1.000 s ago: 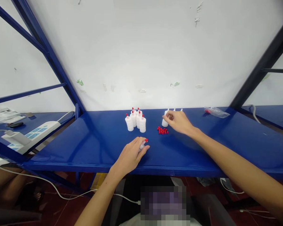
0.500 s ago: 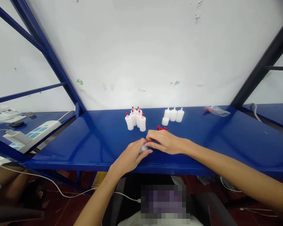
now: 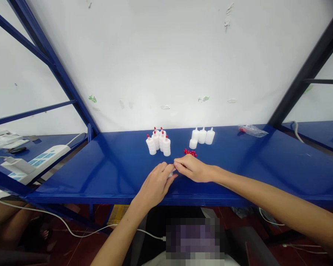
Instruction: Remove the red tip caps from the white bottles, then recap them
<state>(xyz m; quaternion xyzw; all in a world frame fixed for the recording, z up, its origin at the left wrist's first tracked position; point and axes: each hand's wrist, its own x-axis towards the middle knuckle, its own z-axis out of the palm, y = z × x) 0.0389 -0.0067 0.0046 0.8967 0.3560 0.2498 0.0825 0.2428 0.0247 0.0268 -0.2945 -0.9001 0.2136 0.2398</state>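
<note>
A small white squeeze bottle [image 3: 170, 174] is mostly wrapped in the fingers of my left hand [image 3: 154, 181], just above the table's front part. My right hand [image 3: 194, 169] pinches closed at the bottle's tip, where a red cap showed a moment ago; the fingers now cover it. Beyond my right hand lies a loose cluster of small red caps [image 3: 190, 152]. To the left, several white bottles with red caps [image 3: 167, 147] stand upright in a group. At the back right are white bottles with bare nozzles [image 3: 202, 136], with another white bottle [image 3: 193, 143] in front of them.
The blue table [image 3: 122, 166] reaches back to a white wall, between blue frame posts [image 3: 61, 77]. A clear plastic bag with something red [image 3: 254, 130] lies at the back right. A white power strip [image 3: 44, 159] is on the left, and another person's leg [image 3: 9, 218] shows below.
My right fingers have closed further over the bottle's tip, so the red cap no longer shows. My left hand keeps its grip on the bottle. The view has shifted slightly.
</note>
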